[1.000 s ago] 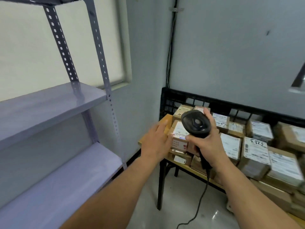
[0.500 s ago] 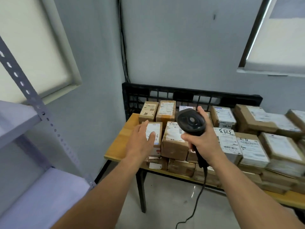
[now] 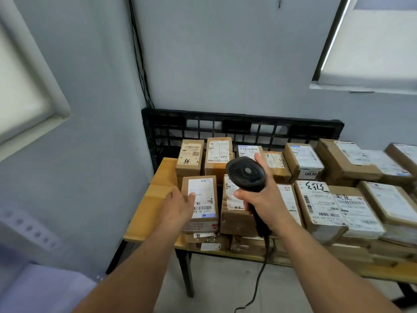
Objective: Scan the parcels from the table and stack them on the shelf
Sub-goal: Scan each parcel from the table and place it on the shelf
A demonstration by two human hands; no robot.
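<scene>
Gripping the scanner (image 3: 247, 175), right hand (image 3: 264, 204) hovers (left hand (image 3: 178, 205) touches parcel (image 3: 203, 199)).

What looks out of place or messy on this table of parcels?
Nothing looks spilled or damaged. One oddity: a white label sticks out loose from the bottom boxes at the table's front edge. The big box at the back right seems to lie tilted on its neighbours.
</scene>
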